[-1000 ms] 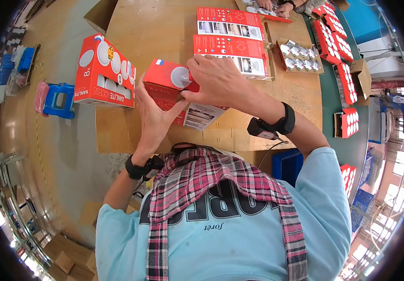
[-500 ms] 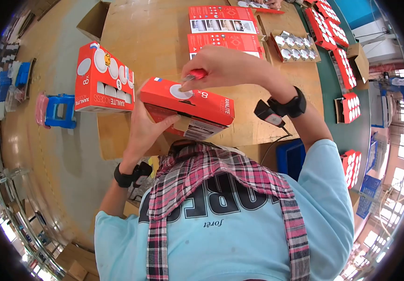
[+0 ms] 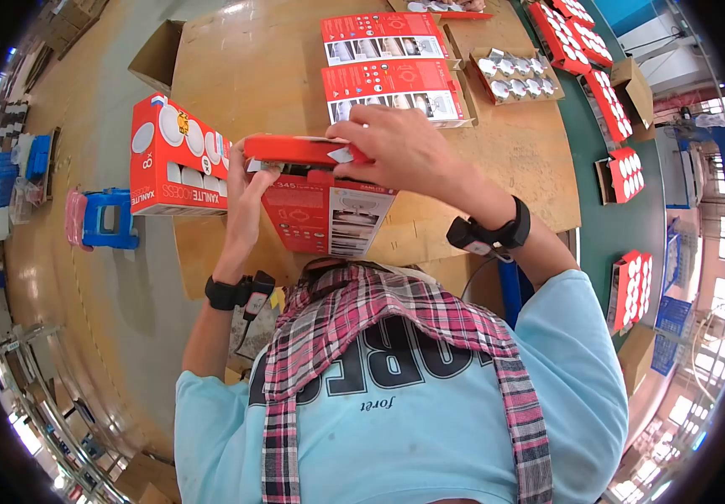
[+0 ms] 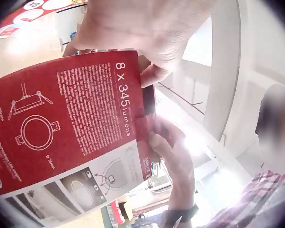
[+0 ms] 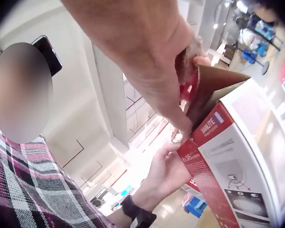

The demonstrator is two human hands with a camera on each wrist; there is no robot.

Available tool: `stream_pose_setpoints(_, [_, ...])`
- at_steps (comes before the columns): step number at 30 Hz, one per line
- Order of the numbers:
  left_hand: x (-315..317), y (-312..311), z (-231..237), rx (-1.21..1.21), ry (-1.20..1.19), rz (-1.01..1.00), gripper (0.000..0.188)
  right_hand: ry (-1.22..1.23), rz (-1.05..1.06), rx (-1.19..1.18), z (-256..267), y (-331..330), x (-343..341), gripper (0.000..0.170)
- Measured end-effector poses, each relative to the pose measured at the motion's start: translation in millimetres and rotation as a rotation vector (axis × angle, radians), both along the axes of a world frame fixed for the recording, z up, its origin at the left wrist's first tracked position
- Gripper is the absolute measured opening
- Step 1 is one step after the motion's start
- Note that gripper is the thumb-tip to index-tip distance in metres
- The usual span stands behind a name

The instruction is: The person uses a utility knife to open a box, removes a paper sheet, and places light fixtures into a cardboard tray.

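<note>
A red and white carton (image 3: 299, 214) stands tilted at the table's near edge, its top panel (image 3: 291, 149) raised over a dark gap. My left hand (image 3: 243, 214) grips the carton's left end, with the thumb at the gap. In the left wrist view, that hand (image 4: 142, 23) lies over the end of the printed carton (image 4: 57, 118). The right hand (image 3: 409, 151) is at the raised panel's right end, fingers curled round a small red tool (image 3: 359, 154) with a silvery tip. The right wrist view shows this hand (image 5: 142, 57) at the carton's open edge; its grip is partly hidden.
Another red carton (image 3: 179, 160) stands at the left. Flat printed cartons (image 3: 392, 84) and a tray of round lamps (image 3: 514, 76) lie farther back on the table (image 3: 245, 76). Filled red boxes (image 3: 627, 176) line the green surface at right. Another person's hands (image 3: 463, 5) show at the top.
The carton has tipped so its printed side faces up toward the head view, and its top panel has lifted. My left thumb has moved to the gap; the right hand has moved onto the panel's end.
</note>
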State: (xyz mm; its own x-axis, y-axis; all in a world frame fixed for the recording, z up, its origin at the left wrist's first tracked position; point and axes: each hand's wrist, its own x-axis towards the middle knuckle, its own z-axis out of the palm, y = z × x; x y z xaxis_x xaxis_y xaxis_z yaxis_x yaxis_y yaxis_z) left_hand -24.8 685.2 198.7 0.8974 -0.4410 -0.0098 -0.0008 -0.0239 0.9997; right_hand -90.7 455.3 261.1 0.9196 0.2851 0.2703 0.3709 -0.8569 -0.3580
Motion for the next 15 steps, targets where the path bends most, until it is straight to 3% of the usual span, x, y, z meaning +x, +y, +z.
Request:
stream_pose_setpoints(5, [-3.6, -4.7, 9.3, 0.187, -0.174, -0.097, 0.055, 0.165, -0.056, 0.297, -0.1, -25.1, 0.1, 0.02])
stream_pose_setpoints(6, [-4.9, -6.0, 14.5, 0.217, -0.221, -0.11, 0.055, 0.135, -0.072, 0.372, -1.2, -24.8, -4.2, 0.028])
stream_pose_setpoints(9, [-6.0, -8.4, 20.7, 0.298, -0.259, -0.137, 0.055, 0.382, -0.079, 0.597, -19.2, -46.7, 0.1, 0.027])
stream_pose_setpoints(11, [3.8, -7.7, 11.0, 0.326, -0.167, -0.129, 0.056, 0.52, -0.09, 0.884, -34.9, -51.2, -1.8, 0.028])
stream_pose_setpoints(15, [7.3, -21.3, 4.9, 0.332, -0.242, -0.112, 0.058, 0.766, -0.18, 1.338, -76.0, -65.3, -8.4, 0.028])
